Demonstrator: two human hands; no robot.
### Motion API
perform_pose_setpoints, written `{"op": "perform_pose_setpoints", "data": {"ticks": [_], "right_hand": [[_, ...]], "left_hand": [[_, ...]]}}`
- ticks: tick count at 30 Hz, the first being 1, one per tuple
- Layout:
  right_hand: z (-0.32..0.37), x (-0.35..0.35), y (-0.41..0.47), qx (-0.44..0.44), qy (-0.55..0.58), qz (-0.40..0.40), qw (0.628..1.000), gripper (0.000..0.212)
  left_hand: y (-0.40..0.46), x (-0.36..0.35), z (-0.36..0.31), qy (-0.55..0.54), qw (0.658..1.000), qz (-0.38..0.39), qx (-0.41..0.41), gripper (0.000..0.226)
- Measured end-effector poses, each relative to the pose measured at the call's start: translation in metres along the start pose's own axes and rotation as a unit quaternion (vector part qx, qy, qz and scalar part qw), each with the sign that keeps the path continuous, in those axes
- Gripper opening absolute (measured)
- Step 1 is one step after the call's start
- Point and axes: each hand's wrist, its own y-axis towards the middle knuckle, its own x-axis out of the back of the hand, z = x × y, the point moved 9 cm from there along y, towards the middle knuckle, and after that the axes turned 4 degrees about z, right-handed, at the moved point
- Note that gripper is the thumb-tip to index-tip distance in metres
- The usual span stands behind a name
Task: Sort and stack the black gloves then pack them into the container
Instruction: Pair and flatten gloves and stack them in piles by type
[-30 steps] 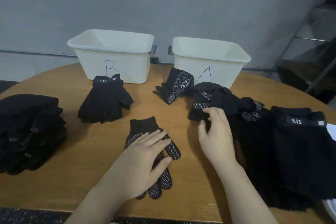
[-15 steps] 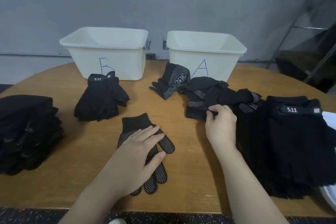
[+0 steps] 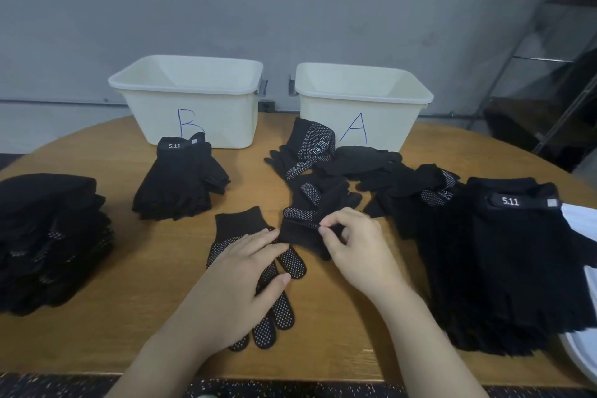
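Left hand [image 3: 239, 281] flat, fingers straight, pressing dotted glove [image 3: 277, 271] lying palm-up on wooden surface [image 3: 135, 342]. Right hand [image 3: 358, 249] pinching cuff of second dotted glove [image 3: 307, 223], thumb and forefinger curled on fabric, glove just beside first one, touching it. Loose glove heap [image 3: 361, 168] behind, in front of bin A [image 3: 361, 107]. 5.11 glove stack [image 3: 181, 184] before bin B [image 3: 190, 100]. Big 5.11 pile [image 3: 504, 255] at right, dark stack [image 3: 45, 236] far left.
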Motion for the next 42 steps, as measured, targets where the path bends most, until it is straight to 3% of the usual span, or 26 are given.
{"op": "perform_pose_setpoints", "data": {"ticks": [5, 9, 13, 16, 19, 21, 24, 27, 30, 32, 34, 37, 42], "right_hand": [[0.006, 0.003, -0.010, -0.013, 0.002, 0.042, 0.999, 0.010], [0.008, 0.010, -0.018, -0.035, 0.005, 0.030, 0.999, 0.012], [0.010, 0.020, -0.020, -0.068, -0.049, -0.038, 0.996, 0.012], [0.021, 0.032, -0.013, -0.050, -0.153, -0.113, 0.980, 0.032], [0.010, 0.019, 0.002, -0.088, -0.193, -0.015, 0.977, 0.062], [-0.001, 0.011, 0.006, -0.118, -0.191, 0.042, 0.974, 0.071], [-0.012, 0.009, 0.009, -0.133, -0.160, 0.042, 0.977, 0.052], [-0.008, 0.012, 0.014, -0.093, -0.164, 0.004, 0.982, 0.023], [0.001, 0.022, 0.016, -0.060, -0.152, -0.070, 0.984, 0.011], [0.010, 0.035, 0.013, -0.027, -0.126, -0.144, 0.981, 0.009], [0.015, 0.048, 0.009, 0.001, -0.032, -0.195, 0.980, 0.006], [0.011, 0.059, 0.008, -0.004, 0.159, -0.201, 0.967, 0.011], [0.013, 0.068, 0.003, 0.002, 0.304, -0.190, 0.933, 0.013]], "left_hand": [[-0.002, 0.012, 0.000, -0.037, 0.998, -0.046, -0.006, 0.051], [-0.001, 0.029, 0.008, -0.079, 0.988, -0.126, 0.042, 0.024], [0.012, 0.023, 0.006, -0.064, 0.988, -0.122, 0.067, 0.042], [0.020, 0.016, 0.001, -0.034, 0.991, -0.122, 0.053, 0.041], [0.019, 0.016, -0.003, -0.020, 0.989, -0.143, 0.032, 0.027], [0.019, 0.016, -0.003, -0.012, 0.990, -0.141, 0.028, 0.024], [0.019, 0.014, -0.002, -0.011, 0.991, -0.130, 0.030, 0.020], [0.020, 0.014, -0.003, -0.011, 0.991, -0.131, 0.030, 0.021], [0.021, 0.013, -0.002, -0.013, 0.991, -0.132, 0.034, 0.018], [0.021, 0.013, -0.002, -0.007, 0.990, -0.139, 0.034, 0.013], [0.023, 0.013, -0.002, -0.008, 0.988, -0.146, 0.039, 0.008], [0.028, 0.014, -0.002, -0.021, 0.987, -0.153, 0.042, 0.008], [0.029, 0.018, -0.014, 0.022, 0.987, -0.159, 0.015, 0.007]]}}
